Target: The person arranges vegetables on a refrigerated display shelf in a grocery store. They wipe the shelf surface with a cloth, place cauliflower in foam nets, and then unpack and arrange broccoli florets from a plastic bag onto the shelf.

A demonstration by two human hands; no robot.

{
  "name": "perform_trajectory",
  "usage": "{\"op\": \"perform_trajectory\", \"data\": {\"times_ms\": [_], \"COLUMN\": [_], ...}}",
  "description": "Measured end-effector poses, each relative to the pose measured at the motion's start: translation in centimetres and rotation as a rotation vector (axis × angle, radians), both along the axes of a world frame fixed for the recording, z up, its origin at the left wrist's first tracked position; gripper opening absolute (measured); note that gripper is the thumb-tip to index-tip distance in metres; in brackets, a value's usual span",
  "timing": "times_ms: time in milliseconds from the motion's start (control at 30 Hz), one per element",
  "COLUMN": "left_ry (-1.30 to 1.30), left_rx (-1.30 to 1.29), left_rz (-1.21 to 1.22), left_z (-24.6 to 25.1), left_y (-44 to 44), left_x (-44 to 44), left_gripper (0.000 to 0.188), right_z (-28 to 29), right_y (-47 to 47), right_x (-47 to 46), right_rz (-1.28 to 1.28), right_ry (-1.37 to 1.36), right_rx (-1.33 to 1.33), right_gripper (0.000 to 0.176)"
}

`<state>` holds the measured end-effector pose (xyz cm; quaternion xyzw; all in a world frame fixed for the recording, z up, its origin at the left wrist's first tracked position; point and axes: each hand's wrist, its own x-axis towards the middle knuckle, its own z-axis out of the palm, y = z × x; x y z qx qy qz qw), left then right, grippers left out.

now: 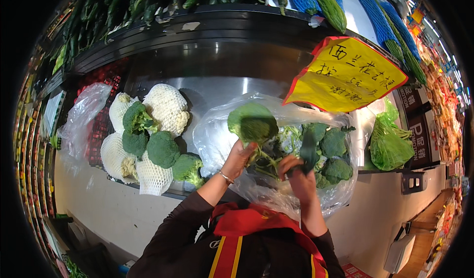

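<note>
My left hand [239,159] grips a large broccoli head [253,122] by its stalk, crown tilted away from me. My right hand [301,179], just to the right, is closed around a dark blade-like tool [309,150], probably a knife, blurred and pointing away. Leafy broccoli stems [268,163] lie between the two hands. Under them spreads a clear plastic bag [218,122], opened out. Several broccoli heads [335,142] sit in its right part.
To the left, loose broccoli [163,150] rests among cauliflowers in white foam nets [166,107]. A yellow handwritten sign [344,78] stands at the back right. Bagged greens [390,144] lie farther right. Beyond the dark shelf edge [185,33] are cucumbers [118,0] and netted gourds [327,3].
</note>
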<state>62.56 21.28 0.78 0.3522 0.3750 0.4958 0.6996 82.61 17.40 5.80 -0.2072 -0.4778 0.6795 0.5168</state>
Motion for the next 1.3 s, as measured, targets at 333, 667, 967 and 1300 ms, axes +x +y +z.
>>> {"op": "perform_trajectory", "data": {"times_ms": [333, 667, 967, 1300], "left_ry": [-0.15, -0.122, 0.058, 0.501], "left_rx": [-0.055, -0.036, 0.061, -0.046], "left_rz": [-0.057, 0.127, 0.423, 1.283], "left_z": [-1.1, 2.6, -2.2, -3.5], "left_y": [-0.5, 2.4, -2.5, -6.9], "left_x": [0.0, -3.6, -12.5, -29.0], "left_gripper": [0.051, 0.06, 0.048, 0.056], "right_z": [-7.3, -12.7, -16.5, -16.1], "right_y": [-2.9, -3.3, -3.8, -3.1], "right_x": [-1.9, 5.4, 11.0, 9.1], "right_rz": [-0.159, -0.443, -0.602, -0.541], "right_ry": [-0.555, -0.658, -0.826, -0.917], "right_rx": [-0.051, -0.386, -0.36, -0.188], "right_gripper": [0.022, 0.019, 0.066, 0.059]}}
